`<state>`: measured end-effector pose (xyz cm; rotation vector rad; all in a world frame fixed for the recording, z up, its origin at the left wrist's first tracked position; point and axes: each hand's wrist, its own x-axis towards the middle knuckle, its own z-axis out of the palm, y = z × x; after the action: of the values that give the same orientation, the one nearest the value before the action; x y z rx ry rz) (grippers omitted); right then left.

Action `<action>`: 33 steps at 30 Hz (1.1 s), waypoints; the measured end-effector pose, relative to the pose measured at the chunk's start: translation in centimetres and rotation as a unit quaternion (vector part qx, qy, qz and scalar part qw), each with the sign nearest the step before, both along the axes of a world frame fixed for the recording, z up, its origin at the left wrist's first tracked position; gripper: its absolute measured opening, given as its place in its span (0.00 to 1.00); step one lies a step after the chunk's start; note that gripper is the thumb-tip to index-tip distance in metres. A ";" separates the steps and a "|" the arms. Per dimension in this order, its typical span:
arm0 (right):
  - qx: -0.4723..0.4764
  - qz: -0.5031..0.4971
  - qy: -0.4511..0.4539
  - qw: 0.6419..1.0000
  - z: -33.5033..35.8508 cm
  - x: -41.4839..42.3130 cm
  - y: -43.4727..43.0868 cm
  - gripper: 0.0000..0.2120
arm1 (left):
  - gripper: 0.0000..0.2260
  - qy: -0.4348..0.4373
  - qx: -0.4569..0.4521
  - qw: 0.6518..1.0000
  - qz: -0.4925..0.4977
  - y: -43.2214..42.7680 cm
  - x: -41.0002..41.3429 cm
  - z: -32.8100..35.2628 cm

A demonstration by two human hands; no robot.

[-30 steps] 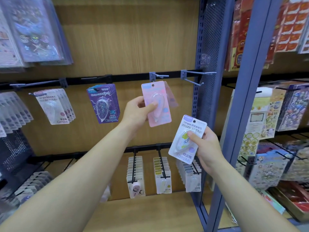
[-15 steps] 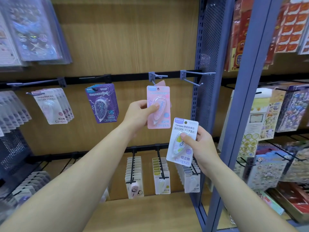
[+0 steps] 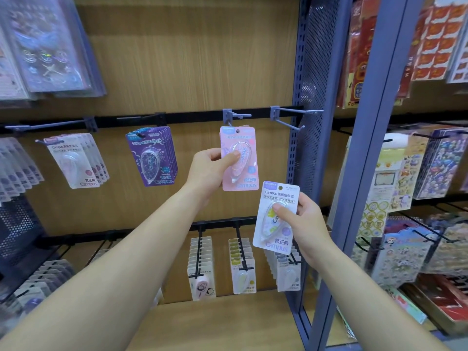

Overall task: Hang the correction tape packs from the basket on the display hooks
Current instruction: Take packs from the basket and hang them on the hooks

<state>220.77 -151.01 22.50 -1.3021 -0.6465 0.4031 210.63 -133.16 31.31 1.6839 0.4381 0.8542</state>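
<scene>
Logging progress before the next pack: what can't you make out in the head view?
All head view.
Whether the pink pack is on the hook: hole and prong too small.
Left hand grip behind the pink pack, right hand grip behind the white pack: hidden by the cards.
The basket: outside the frame.
Sticker sheets, upper left: blurred.

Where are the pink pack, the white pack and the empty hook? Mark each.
pink pack (image 3: pixel 245 163): head view, blister.
white pack (image 3: pixel 269 224): head view, blister.
empty hook (image 3: pixel 298 111): head view, upper prong.

Sticker sheets (image 3: pixel 48 44) blurred, leftmost packs (image 3: pixel 12 168) cropped
</scene>
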 end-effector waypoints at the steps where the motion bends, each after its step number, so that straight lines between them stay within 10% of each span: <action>1: -0.001 0.001 -0.001 1.000 0.0 0.0 0.0 0.12 | 0.10 -0.004 -0.002 1.000 0.002 0.0 -0.1 -0.1; 25: -0.074 0.003 0.002 0.997 -1.8 -1.4 -0.2 0.08 | 0.22 0.217 0.139 0.963 0.080 2.2 -1.6 -4.6; 33: -0.126 0.059 0.014 0.990 -7.6 -10.1 2.1 0.08 | 0.11 0.208 -0.027 0.974 -0.084 -3.9 -15.3 -16.3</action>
<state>210.71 -148.95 14.89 -1.4981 -0.6655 0.6148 195.30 -137.07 15.03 1.8206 0.5853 0.3586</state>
